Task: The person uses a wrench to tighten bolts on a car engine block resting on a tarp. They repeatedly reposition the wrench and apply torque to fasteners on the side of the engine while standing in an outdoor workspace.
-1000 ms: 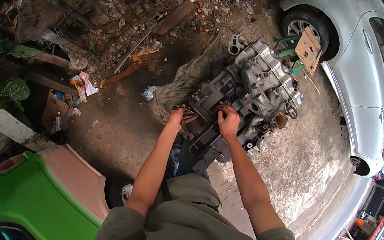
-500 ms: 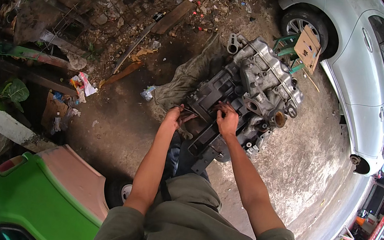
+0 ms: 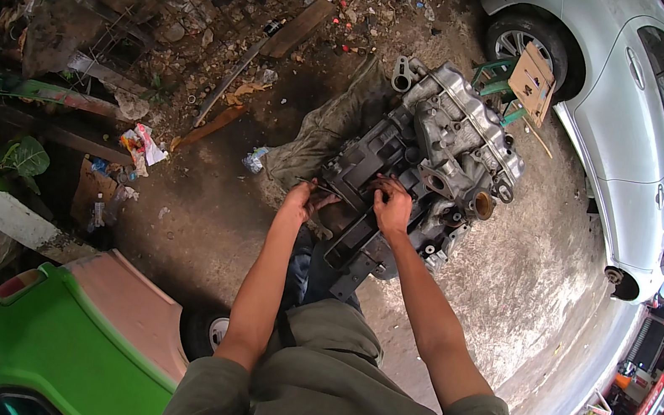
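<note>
In front of me stands a grey metal engine (image 3: 467, 120), with a dark, box-like engine part (image 3: 374, 150) on its near left side. My right hand (image 3: 392, 206) rests on that dark part, its fingers bent and closed over an inner edge. At the left edge of the same part is my left hand (image 3: 305, 199), its fingers drawn together round something small and thin that I cannot make out. A flat black bracket-like end (image 3: 350, 276) juts toward my lap.
A greyish cloth (image 3: 321, 134) lies on the ground left of the engine. Behind it are a wooden plank (image 3: 299, 29) and scattered litter. A green stool (image 3: 498, 82) with cardboard stands by a silver car (image 3: 607, 119). A green car (image 3: 85, 334) is at lower left.
</note>
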{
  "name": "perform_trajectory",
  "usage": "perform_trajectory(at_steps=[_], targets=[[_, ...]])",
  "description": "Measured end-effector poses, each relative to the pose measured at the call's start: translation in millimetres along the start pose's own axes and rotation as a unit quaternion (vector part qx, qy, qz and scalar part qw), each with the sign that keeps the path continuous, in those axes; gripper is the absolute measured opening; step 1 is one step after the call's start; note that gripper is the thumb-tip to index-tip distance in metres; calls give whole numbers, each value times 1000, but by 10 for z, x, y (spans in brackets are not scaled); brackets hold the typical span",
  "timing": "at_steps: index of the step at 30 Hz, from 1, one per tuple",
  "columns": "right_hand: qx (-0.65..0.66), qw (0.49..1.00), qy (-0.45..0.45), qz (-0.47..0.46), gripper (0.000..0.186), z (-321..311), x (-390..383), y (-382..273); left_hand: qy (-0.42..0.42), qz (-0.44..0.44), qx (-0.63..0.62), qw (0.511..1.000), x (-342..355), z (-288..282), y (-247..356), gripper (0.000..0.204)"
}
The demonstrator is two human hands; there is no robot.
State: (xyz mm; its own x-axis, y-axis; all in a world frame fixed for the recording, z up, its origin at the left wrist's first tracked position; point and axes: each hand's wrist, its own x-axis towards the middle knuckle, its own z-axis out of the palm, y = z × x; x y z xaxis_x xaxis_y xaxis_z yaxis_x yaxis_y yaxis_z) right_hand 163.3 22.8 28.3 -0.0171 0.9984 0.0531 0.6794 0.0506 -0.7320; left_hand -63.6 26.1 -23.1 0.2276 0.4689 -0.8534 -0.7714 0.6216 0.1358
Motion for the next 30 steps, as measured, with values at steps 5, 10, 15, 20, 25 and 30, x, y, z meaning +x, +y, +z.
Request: perform_trajectory(at_steps=[5,10,15,20,25,30], targets=[[10,1000,-15,-16,16,7,16,50,36,68,62,995,-84,134,-58,25],[-5,1000,-1,-3,16,21,6,38,19,265,225,937,-357,37,-493,28],[4,1000,3,-11,15,-14,9,-33,-45,476,645,596,-682,-250,-634,20],[2,1000,13,-26,15,-32,28,-86,-83,466,670,571,-636,-133,-572,30],[-7,1000,6,-4,15,-16,-1,-64,-113,429,669,596,-559,-120,-509,28],[-12,1000,-11,5,18,-13,1,-2,-124,367,642,662,-559,-356,-570,34]])
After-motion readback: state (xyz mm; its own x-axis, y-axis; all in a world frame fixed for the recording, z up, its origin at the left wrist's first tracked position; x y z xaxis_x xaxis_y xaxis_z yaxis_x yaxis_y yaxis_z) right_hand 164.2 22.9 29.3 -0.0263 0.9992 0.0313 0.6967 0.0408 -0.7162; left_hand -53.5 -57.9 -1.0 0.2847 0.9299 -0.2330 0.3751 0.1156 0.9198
